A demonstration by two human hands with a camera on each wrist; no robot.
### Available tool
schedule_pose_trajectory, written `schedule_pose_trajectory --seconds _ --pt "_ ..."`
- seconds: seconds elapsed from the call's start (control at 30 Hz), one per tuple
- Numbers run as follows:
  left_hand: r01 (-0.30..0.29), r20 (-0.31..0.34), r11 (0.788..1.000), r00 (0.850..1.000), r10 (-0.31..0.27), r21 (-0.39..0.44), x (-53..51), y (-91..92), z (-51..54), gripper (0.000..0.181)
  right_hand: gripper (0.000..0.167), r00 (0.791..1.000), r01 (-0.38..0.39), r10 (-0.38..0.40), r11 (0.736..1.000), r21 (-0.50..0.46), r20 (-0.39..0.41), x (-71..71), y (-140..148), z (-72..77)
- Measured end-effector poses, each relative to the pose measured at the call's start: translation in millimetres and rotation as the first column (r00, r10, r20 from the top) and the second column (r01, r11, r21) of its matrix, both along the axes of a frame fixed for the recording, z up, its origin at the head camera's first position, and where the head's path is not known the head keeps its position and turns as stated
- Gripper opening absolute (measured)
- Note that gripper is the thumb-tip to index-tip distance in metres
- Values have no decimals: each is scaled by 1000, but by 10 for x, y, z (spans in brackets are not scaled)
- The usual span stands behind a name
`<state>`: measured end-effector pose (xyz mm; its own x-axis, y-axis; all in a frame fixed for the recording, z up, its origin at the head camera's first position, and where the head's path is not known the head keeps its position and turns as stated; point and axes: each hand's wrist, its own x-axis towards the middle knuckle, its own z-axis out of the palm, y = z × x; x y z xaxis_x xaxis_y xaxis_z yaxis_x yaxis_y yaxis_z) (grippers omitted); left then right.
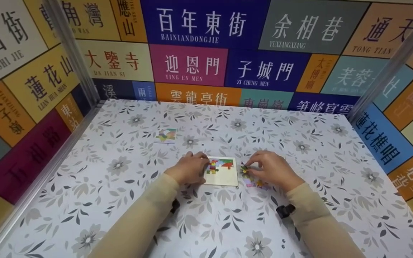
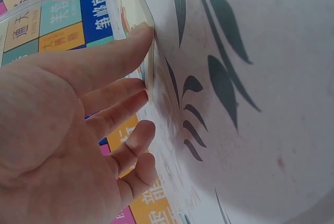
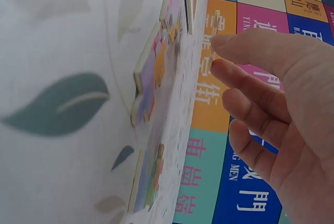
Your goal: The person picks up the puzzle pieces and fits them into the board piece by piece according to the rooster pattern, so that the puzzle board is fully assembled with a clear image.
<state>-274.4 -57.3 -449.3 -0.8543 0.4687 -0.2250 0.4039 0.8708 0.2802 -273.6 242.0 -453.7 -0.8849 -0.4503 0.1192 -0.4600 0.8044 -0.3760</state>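
My left hand (image 1: 188, 168) holds the left edge of a small pale puzzle board (image 1: 224, 179), lying flat on the table. In the left wrist view, the thumb and two fingers touch the board's edge and the other fingers are loosely bent. Several joined puzzle pieces (image 1: 227, 163) fill part of the board's top. To the right of it, my right hand (image 1: 274, 171) pinches one thin puzzle piece (image 3: 215, 21) between thumb and index finger, raised above the table. Loose puzzle pieces (image 1: 250, 183) lie below that hand; some purple and orange ones (image 3: 147, 75) show in the right wrist view.
A small colourful picture card (image 1: 167, 134) lies farther back on the left. The table has a white cloth (image 1: 149, 118) with grey flowers and leaves. Walls of coloured sign panels (image 1: 188, 64) enclose the back and sides, with clear corner posts (image 1: 389, 53).
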Motion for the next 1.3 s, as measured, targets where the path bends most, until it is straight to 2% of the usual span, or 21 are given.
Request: schedule_pose_trajectory --seconds 0.33,0.57,0.87,1.3 --pt "-4 20 1000 1000 3 20 -22 -4 -19 65 10 999 -36 36 999 12 -25 -36 -144 -19" --pt "42 -25 999 999 -41 28 2 -17 -9 65 8 997 -67 67 998 5 -25 -49 -214 -14" --pt "11 8 1000 1000 -11 13 -11 -16 -3 64 9 997 -80 80 997 5 11 -93 -336 3" --pt "10 12 1000 1000 -10 13 -19 -13 -4 64 10 994 -111 111 994 0 -12 -138 -474 -56"
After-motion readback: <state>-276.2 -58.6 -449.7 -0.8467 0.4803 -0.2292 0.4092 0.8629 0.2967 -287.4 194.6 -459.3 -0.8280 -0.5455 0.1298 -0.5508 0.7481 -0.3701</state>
